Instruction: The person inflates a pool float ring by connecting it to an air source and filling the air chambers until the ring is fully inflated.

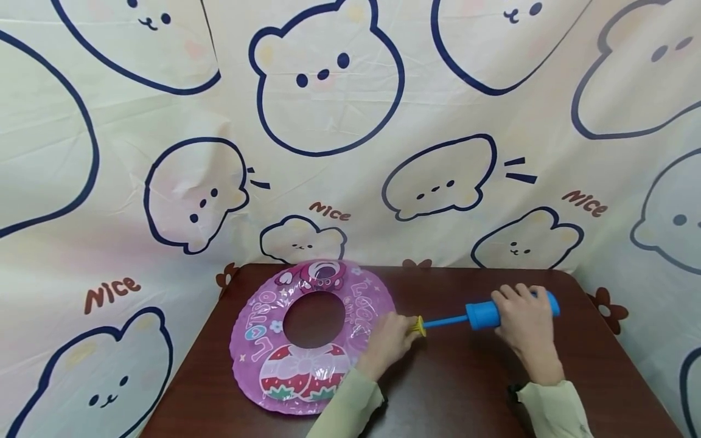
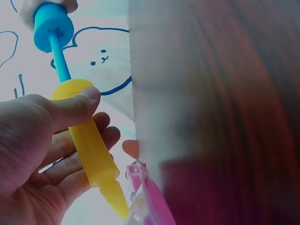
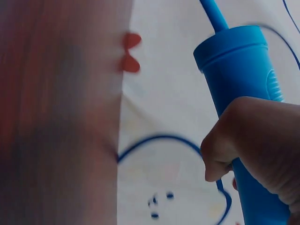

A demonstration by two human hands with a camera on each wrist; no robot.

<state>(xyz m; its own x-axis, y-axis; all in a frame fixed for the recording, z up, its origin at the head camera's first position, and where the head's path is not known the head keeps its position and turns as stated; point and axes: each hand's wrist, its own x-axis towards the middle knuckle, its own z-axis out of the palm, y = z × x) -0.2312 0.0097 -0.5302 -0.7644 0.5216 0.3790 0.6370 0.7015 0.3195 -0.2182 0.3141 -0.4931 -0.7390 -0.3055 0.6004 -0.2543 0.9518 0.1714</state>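
Observation:
A pink inflatable swim ring point(image 1: 249, 359) with strawberry and bear prints lies on the table, looking full of air. My left hand point(image 1: 386, 342) is at its right edge and grips the yellow nozzle end point(image 2: 96, 152) of a blue hand pump point(image 1: 483, 315), thumb across the yellow flange. In the left wrist view the nozzle's tip overlaps the ring's edge, close beside a clear valve point(image 2: 136, 172). Out to the right, my right hand point(image 1: 527, 322) wraps round the blue barrel point(image 3: 239, 70). The thin blue rod point(image 1: 446, 321) shows between the two hands, partly drawn out.
The dark brown wooden table point(image 1: 465, 389) extends under the ring and both forearms. Behind it hangs a pale cloth point(image 1: 350, 182) printed with bear outlines, reaching down to the table's back edge and along both sides.

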